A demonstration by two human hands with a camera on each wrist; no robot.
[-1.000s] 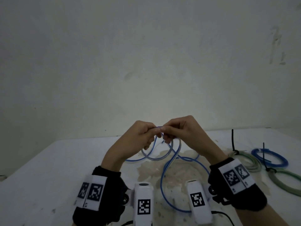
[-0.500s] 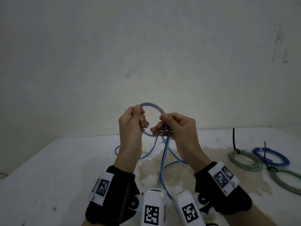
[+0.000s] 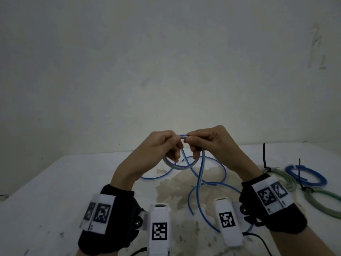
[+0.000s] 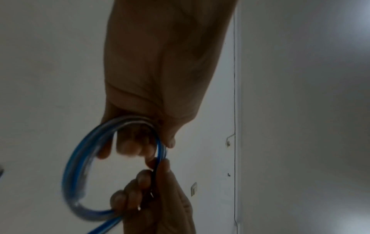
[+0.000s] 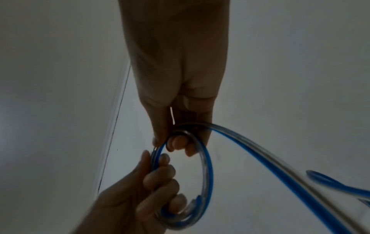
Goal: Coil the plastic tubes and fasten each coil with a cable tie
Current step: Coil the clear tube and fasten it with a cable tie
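A clear plastic tube with a blue stripe is held above the white table. Its upper part forms a small coil that hangs below my two hands. My left hand grips the left top of the coil with curled fingers. My right hand pinches the top of the coil just beside it. The wrist views show the same loop running through both fists. The rest of the tube trails in loose loops over the table toward me.
Three finished coils lie at the right: a pale green one, a blue one and another green one, each with a black cable tie sticking up. A brown stain marks the table's middle. A bare wall stands behind.
The coil stood upright between my raised hands half a second ago; now both hands have dropped and met at its top, and the coil hangs below them.
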